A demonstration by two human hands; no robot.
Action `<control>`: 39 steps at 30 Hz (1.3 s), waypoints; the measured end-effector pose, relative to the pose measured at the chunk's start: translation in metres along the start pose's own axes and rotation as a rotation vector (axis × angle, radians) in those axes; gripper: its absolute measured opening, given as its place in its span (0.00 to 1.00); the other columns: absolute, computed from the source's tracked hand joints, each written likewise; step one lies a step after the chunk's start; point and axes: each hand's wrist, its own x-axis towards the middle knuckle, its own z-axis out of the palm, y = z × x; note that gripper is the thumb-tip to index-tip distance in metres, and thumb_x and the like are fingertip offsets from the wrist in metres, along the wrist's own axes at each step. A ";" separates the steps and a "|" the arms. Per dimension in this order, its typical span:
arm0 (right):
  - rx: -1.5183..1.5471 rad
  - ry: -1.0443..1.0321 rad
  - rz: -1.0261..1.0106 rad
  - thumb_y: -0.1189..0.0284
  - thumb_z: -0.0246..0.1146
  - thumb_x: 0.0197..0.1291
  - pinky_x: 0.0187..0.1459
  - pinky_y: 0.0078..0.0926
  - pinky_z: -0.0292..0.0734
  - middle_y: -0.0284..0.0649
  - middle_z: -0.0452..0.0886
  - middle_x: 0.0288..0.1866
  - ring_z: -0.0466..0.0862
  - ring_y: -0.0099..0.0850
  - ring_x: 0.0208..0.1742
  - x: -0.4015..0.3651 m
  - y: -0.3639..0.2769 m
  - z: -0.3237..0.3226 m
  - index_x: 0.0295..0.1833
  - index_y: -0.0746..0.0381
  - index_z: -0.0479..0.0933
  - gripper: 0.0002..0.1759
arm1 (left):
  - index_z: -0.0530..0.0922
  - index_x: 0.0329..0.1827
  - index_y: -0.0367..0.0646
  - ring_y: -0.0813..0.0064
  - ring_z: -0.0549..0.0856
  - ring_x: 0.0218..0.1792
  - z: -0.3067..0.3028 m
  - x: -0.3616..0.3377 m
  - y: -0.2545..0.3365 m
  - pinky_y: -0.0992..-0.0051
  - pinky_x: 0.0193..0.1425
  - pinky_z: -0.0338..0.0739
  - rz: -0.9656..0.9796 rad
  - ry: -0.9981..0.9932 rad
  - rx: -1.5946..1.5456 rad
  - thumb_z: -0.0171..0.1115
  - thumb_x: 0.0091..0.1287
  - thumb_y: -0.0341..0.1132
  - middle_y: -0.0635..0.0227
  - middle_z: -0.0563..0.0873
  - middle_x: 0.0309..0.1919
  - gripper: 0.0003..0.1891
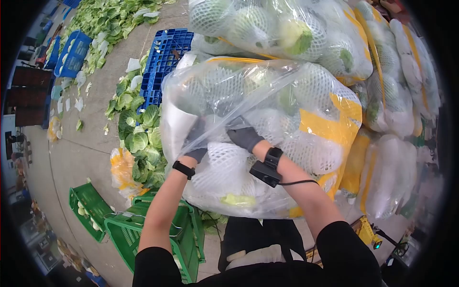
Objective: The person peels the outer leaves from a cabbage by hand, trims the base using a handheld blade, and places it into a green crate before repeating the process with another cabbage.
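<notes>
A large clear plastic bag (330,112) with yellow bands lies in front of me, filled with cabbages (258,79) in white foam netting. My left hand (195,136), in a grey glove, reaches under the clear film at the bag's left side, beside a white foam sheet (179,115); its fingers are partly hidden. My right hand (244,134), also gloved in grey, is closed at the loose edge of the film, over the netted cabbages. An empty-looking piece of foam netting (227,165) lies just below my hands.
More filled bags (287,28) are stacked behind and to the right. At the left stand a blue pallet (165,62), loose cabbages (138,141) and green crates (126,229). Cabbage leaves (117,19) cover the floor at the back left, near a blue crate (74,55).
</notes>
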 end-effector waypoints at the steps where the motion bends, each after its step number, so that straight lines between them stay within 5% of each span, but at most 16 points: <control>1: 0.002 0.008 -0.004 0.64 0.48 0.58 0.51 0.38 0.68 0.50 0.78 0.44 0.75 0.46 0.48 0.009 -0.006 -0.001 0.44 0.62 0.75 0.17 | 0.65 0.60 0.41 0.61 0.67 0.61 -0.010 -0.004 0.007 0.65 0.63 0.62 -0.140 -0.128 0.020 0.46 0.66 0.43 0.57 0.72 0.56 0.23; 3: 0.194 -0.214 0.210 0.65 0.48 0.57 0.50 0.37 0.68 0.48 0.78 0.43 0.75 0.46 0.46 0.025 -0.015 -0.004 0.43 0.63 0.75 0.17 | 0.65 0.60 0.40 0.62 0.67 0.60 -0.022 -0.001 0.005 0.65 0.63 0.63 -0.170 -0.076 -0.077 0.46 0.66 0.43 0.57 0.73 0.56 0.22; 5: 0.154 -0.319 0.118 0.68 0.45 0.58 0.48 0.38 0.70 0.50 0.78 0.46 0.78 0.46 0.46 0.033 -0.020 -0.012 0.43 0.63 0.76 0.17 | 0.66 0.60 0.40 0.62 0.68 0.60 -0.041 0.010 0.006 0.65 0.63 0.63 -0.174 0.072 -0.218 0.47 0.66 0.43 0.57 0.73 0.55 0.22; 9: 0.287 -0.289 0.200 0.65 0.46 0.60 0.50 0.35 0.69 0.48 0.77 0.48 0.76 0.45 0.48 0.021 -0.027 0.007 0.48 0.62 0.74 0.18 | 0.66 0.59 0.40 0.63 0.69 0.58 -0.076 0.052 0.010 0.66 0.62 0.64 -0.169 0.315 -0.530 0.48 0.66 0.43 0.58 0.74 0.54 0.22; 11: 0.365 -0.269 0.329 0.63 0.48 0.60 0.50 0.32 0.68 0.48 0.76 0.49 0.74 0.45 0.50 0.022 -0.025 0.011 0.47 0.63 0.74 0.19 | 0.66 0.59 0.40 0.64 0.70 0.58 -0.080 0.072 0.009 0.66 0.62 0.64 -0.171 0.343 -0.696 0.48 0.66 0.42 0.59 0.74 0.53 0.22; 14: 0.454 -0.127 0.141 0.61 0.48 0.61 0.52 0.32 0.68 0.50 0.76 0.50 0.74 0.45 0.53 0.037 -0.014 0.013 0.51 0.62 0.73 0.20 | 0.66 0.59 0.40 0.65 0.70 0.57 -0.067 0.088 0.002 0.67 0.61 0.65 -0.188 0.343 -0.958 0.49 0.66 0.42 0.59 0.74 0.52 0.22; 18: 0.123 -0.256 0.239 0.60 0.49 0.60 0.54 0.31 0.67 0.51 0.75 0.51 0.73 0.44 0.54 0.040 -0.030 -0.026 0.53 0.61 0.72 0.21 | 0.66 0.58 0.39 0.66 0.72 0.56 -0.018 0.056 -0.049 0.67 0.61 0.66 -0.160 0.248 -1.689 0.50 0.65 0.42 0.60 0.75 0.51 0.21; 19: 0.088 -0.273 0.258 0.60 0.49 0.60 0.54 0.31 0.67 0.51 0.75 0.51 0.73 0.44 0.55 0.038 -0.029 -0.022 0.53 0.62 0.72 0.21 | 0.68 0.54 0.39 0.70 0.74 0.49 -0.057 0.049 0.038 0.73 0.55 0.70 -0.320 0.352 -1.545 0.57 0.63 0.38 0.64 0.76 0.47 0.19; 21: 0.063 -0.284 0.282 0.59 0.50 0.60 0.55 0.31 0.66 0.51 0.74 0.52 0.72 0.44 0.55 0.037 -0.027 -0.012 0.54 0.62 0.70 0.23 | 0.69 0.52 0.39 0.69 0.76 0.43 -0.049 0.036 0.041 0.76 0.47 0.72 -0.051 0.581 -0.293 0.62 0.59 0.35 0.65 0.77 0.43 0.20; 22: 0.066 -0.274 0.288 0.58 0.51 0.60 0.55 0.31 0.65 0.52 0.73 0.53 0.72 0.43 0.56 0.037 -0.027 -0.007 0.55 0.62 0.70 0.23 | 0.69 0.52 0.39 0.69 0.76 0.43 -0.052 0.038 0.041 0.76 0.47 0.72 -0.047 0.578 -0.294 0.62 0.59 0.35 0.65 0.77 0.43 0.20; 27: 0.206 -0.087 0.269 0.56 0.52 0.59 0.58 0.31 0.64 0.53 0.71 0.56 0.70 0.42 0.58 0.052 -0.018 0.023 0.58 0.63 0.67 0.27 | 0.69 0.52 0.41 0.71 0.75 0.38 -0.063 0.060 0.044 0.77 0.42 0.73 -0.184 0.362 -0.918 0.64 0.58 0.35 0.67 0.77 0.40 0.21; 28: 0.258 -0.032 0.260 0.55 0.53 0.59 0.58 0.31 0.63 0.53 0.70 0.56 0.70 0.42 0.58 0.055 -0.015 0.029 0.59 0.63 0.66 0.28 | 0.69 0.53 0.42 0.72 0.76 0.39 -0.028 0.067 -0.069 0.75 0.42 0.74 -0.059 0.156 -0.440 0.65 0.57 0.34 0.68 0.77 0.41 0.21; 29: 0.318 0.023 0.251 0.55 0.53 0.59 0.59 0.32 0.63 0.53 0.70 0.57 0.70 0.42 0.59 0.058 -0.011 0.033 0.59 0.63 0.66 0.29 | 0.69 0.53 0.40 0.72 0.77 0.43 -0.044 0.056 -0.027 0.74 0.43 0.76 -0.383 0.069 -1.033 0.63 0.58 0.31 0.66 0.77 0.43 0.20; 34: 0.608 0.240 0.249 0.53 0.54 0.58 0.60 0.32 0.61 0.54 0.68 0.59 0.69 0.41 0.60 0.045 -0.013 0.024 0.62 0.64 0.63 0.33 | 0.68 0.55 0.37 0.71 0.77 0.48 -0.082 0.016 0.057 0.74 0.49 0.75 -0.460 -0.121 -1.376 0.64 0.56 0.32 0.64 0.77 0.46 0.24; 36: 1.193 0.132 0.467 0.52 0.58 0.55 0.62 0.31 0.60 0.50 0.62 0.64 0.67 0.38 0.62 0.014 -0.023 -0.007 0.67 0.65 0.52 0.42 | 0.67 0.57 0.37 0.70 0.77 0.49 -0.104 0.004 0.093 0.73 0.51 0.73 -0.402 -0.271 -1.291 0.66 0.55 0.34 0.63 0.77 0.47 0.27; 39: 1.304 0.265 0.409 0.57 0.64 0.51 0.62 0.31 0.61 0.47 0.61 0.65 0.67 0.36 0.61 -0.041 -0.045 -0.070 0.69 0.65 0.46 0.47 | 0.63 0.60 0.35 0.70 0.76 0.51 -0.124 -0.004 0.150 0.72 0.57 0.69 -0.232 -0.460 -1.104 0.70 0.49 0.40 0.62 0.77 0.49 0.37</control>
